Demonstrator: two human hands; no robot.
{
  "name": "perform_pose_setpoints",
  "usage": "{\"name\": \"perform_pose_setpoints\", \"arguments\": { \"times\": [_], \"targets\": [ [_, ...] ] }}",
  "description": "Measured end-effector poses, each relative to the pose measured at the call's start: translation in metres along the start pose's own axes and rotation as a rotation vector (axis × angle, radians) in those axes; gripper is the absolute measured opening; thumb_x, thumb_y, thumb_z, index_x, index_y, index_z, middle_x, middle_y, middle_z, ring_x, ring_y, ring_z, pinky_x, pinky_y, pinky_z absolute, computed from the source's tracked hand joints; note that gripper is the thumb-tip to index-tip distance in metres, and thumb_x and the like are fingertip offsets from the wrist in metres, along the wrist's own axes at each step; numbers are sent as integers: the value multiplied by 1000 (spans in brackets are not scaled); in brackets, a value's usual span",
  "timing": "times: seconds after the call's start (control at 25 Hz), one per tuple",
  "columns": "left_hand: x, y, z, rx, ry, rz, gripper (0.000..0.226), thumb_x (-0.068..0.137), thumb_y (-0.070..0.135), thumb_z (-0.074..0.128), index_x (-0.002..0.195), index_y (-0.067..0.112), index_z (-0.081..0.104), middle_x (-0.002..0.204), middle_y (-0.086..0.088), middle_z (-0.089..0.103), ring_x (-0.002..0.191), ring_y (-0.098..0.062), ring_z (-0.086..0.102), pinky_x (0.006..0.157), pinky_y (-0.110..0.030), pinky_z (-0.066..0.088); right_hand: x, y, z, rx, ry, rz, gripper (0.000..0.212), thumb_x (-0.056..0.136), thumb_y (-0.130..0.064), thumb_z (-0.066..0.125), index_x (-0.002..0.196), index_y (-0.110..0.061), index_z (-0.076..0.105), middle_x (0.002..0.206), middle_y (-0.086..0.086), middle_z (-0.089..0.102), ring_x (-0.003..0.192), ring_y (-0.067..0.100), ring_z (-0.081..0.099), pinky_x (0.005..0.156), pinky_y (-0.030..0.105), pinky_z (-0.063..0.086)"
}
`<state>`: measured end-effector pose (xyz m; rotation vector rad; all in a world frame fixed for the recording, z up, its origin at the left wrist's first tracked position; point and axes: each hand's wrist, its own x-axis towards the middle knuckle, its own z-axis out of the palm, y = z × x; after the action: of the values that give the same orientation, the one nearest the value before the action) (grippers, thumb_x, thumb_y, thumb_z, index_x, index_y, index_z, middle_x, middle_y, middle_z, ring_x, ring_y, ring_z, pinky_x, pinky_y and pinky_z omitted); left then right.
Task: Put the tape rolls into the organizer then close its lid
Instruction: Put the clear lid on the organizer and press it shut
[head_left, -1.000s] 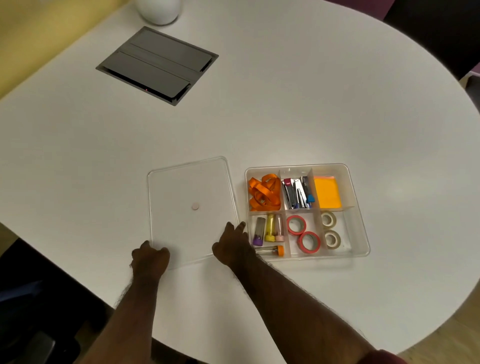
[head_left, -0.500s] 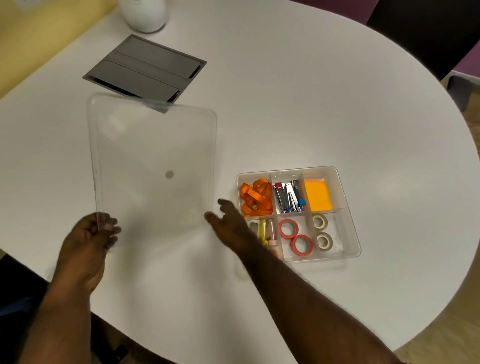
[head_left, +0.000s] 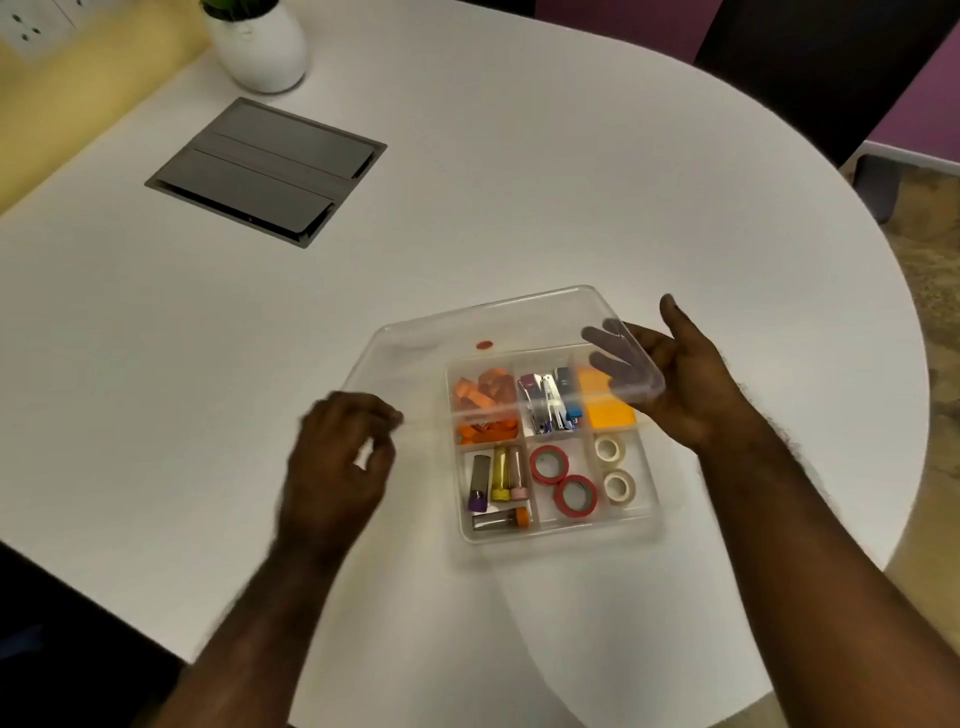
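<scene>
Moved: lid (head_left: 467, 332) now over organizer (head_left: 644, 525) | both hands grip lid: left hand (head_left: 337, 467), right hand (head_left: 685, 384) | step: closing | next: align, lower flat

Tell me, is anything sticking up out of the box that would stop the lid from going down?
Nothing visible does. The tape rolls and the other bits lie low inside the box, below its rim. The lid is tilted over the far half, held by the left hand and right hand.
</scene>
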<state>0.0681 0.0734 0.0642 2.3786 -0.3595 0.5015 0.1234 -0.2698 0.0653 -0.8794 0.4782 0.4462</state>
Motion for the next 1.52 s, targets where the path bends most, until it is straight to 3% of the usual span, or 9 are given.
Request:
{"name": "perform_pose_setpoints", "arguments": {
  "times": [0.12,0.36,0.52,0.72,0.92,1.08,1.2,1.32,1.52],
  "targets": [
    [-36,2,30,83,-137,134,15,79,9,54,86,18,64,92,0,67,93,-14,53,86,-26,35,0,9,-35,-317,204,23,29,95,-32,55,121,-20,62,112,-6,74,78,10,70,58,22,51],
    [-102,17,88,122,-389,223,15,86,17,65,98,25,66,100,5,68,97,-17,57,88,-31,32,2,41,-97,-650,458,-2,31,95,-19,59,125,-24,63,83,-6,62,70,9,57,63,25,45],
    [-112,21,104,191,-501,166,20,81,20,71,99,29,68,102,7,69,102,-15,54,92,-33,32,13,66,-113,-648,587,-76,32,92,-11,61,123,-19,65,84,0,62,70,13,54,62,28,45],
    [-113,25,112,220,-604,79,28,70,22,81,96,30,71,103,6,69,101,-18,65,89,-36,46,28,82,-122,-833,706,-176,34,88,-12,66,122,-14,67,112,5,71,104,20,63,96,32,47],
    [-118,29,115,207,-585,119,24,78,26,73,102,30,70,113,3,69,108,-21,64,88,-39,49,30,87,-131,-971,754,-177,33,87,-19,68,120,-17,68,120,6,71,115,26,63,98,31,44],
    [-112,18,116,160,-406,-479,50,86,30,62,134,21,49,135,-2,54,121,-23,51,100,-42,45,31,80,-135,-982,691,-125,35,88,-21,66,123,-17,67,109,5,72,103,24,64,97,42,50],
    [-100,1,119,-210,-383,-974,34,93,25,56,126,17,58,123,-12,62,111,-28,59,96,-42,48,30,72,-132,-820,633,-36,30,88,-18,66,118,-14,69,90,7,67,75,22,61,69,38,53],
    [-89,-5,119,-497,-372,-1179,17,94,22,55,82,27,67,93,-12,67,86,-25,59,74,-36,46,28,67,-130,-714,621,31,25,88,-20,69,112,-14,70,92,9,66,71,21,58,62,29,48],
    [-79,-17,118,-693,-366,-1424,14,92,21,61,103,21,68,103,-8,71,87,-24,66,66,-33,55,27,68,-128,-660,613,72,25,86,-20,72,110,-13,70,96,13,66,83,27,56,74,37,46]
  ]
}}
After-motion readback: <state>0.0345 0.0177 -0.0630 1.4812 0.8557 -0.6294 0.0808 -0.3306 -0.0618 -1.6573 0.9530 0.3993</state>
